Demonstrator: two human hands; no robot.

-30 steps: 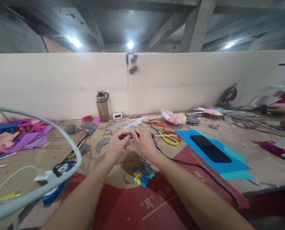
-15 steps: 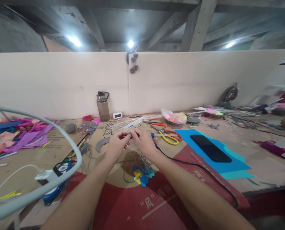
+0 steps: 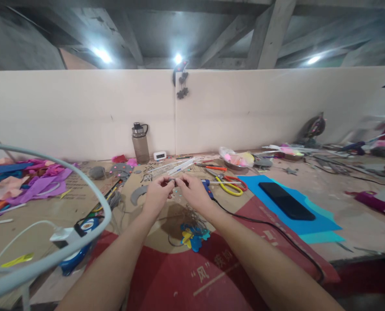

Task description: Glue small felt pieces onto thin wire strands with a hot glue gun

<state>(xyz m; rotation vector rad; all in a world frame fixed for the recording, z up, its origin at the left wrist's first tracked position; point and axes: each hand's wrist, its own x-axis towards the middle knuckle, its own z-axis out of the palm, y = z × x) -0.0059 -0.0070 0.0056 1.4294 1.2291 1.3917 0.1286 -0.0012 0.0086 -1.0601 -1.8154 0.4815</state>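
Observation:
My left hand [image 3: 159, 192] and my right hand [image 3: 191, 190] meet over the cardboard, fingertips pinched close together on a small dark grey piece [image 3: 172, 181]. Its kind is too small to make out, and the fingers cover most of it. Below the hands, a tangle of grey string [image 3: 194, 218] lies with blue and yellow cut-out shapes [image 3: 194, 238]. Left of my left hand is a grey crescent-shaped piece [image 3: 137, 195]. Beside my right hand lies a blue glue gun [image 3: 207, 188], partly hidden, with its black cord trailing right.
Yellow-and-red-handled scissors [image 3: 229, 186] and a black phone [image 3: 285, 201] on blue sheets [image 3: 322, 222] lie to the right. A bottle [image 3: 140, 144] and small white clock [image 3: 159, 155] stand at the back. A pale curved tube [image 3: 103, 194] crosses the left foreground, near a power strip [image 3: 79, 250].
Both hands stay pinched together, with only slight finger movement. The whole view has shifted a little, so things on the table appear slightly further right.

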